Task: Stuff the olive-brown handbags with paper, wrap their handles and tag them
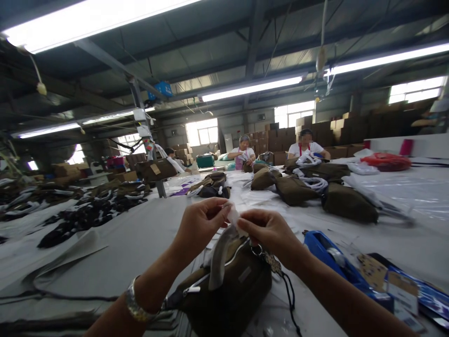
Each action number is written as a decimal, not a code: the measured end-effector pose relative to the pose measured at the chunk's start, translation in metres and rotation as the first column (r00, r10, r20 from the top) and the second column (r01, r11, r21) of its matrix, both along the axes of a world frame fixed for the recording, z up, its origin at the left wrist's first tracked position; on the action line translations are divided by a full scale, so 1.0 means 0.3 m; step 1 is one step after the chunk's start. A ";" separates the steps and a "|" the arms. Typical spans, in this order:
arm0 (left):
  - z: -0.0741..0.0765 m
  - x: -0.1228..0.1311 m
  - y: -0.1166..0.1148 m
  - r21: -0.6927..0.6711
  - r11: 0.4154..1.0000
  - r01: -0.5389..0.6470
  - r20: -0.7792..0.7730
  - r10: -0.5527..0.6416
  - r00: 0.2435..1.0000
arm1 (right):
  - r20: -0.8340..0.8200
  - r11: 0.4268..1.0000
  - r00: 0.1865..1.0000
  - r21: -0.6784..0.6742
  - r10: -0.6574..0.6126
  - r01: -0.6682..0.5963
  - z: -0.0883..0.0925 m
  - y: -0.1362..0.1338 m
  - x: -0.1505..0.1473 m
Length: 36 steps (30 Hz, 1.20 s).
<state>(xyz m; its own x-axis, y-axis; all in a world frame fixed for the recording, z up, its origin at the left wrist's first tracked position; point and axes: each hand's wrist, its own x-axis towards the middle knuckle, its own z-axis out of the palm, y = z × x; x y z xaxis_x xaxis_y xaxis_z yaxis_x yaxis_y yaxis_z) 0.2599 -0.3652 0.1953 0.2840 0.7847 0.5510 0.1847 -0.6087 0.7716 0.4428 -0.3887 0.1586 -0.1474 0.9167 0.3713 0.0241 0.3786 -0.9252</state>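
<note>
A dark olive zippered bag [242, 295] stands on the table right below my hands. Its strap [219, 262], covered in a greyish wrap, arches up over the zipper toward my fingers. My left hand [205, 222] is closed, thumb and fingers pinching a thin, whitish, translucent piece of wrapping [232, 215] just above the strap. From the other side my right hand [271, 234] pinches the same piece, its fingers over the bag's top edge. Beneath the right hand, a metal ring [257, 250] and a patterned tag [272, 263] with a black cord hang at the bag's side.
A blue tape dispenser [329, 257] lies to the right, beside cards and labels [401, 290]. Several olive bags [347, 202] with wrapped straps are further back. Piles of dark pieces [94, 210] cover the left side. A metal post [159, 187] rises behind; co-workers [305, 149] sit opposite.
</note>
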 end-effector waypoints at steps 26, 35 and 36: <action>0.019 0.007 -0.077 0.039 0.997 0.065 -0.015 -0.065 0.998 | 0.110 0.633 0.921 0.756 -0.373 0.166 0.017 -0.004 0.010; -0.004 -0.029 -0.021 0.061 0.992 -0.108 0.286 0.087 0.954 | 0.398 0.435 0.721 0.888 -0.568 -0.148 -0.110 0.009 0.048; -0.015 -0.034 -0.017 0.039 0.994 -0.099 0.255 0.085 0.963 | 0.396 0.478 0.735 0.871 -0.551 -0.111 -0.131 0.007 0.056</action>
<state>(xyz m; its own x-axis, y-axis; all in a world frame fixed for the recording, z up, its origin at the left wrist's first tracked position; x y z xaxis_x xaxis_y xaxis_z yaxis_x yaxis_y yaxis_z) 0.2497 -0.3701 0.1908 0.0584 0.7698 0.6357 0.0451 -0.6381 0.7686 0.4596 -0.3867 0.1193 -0.4587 0.2655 0.8480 0.5950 0.8006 0.0712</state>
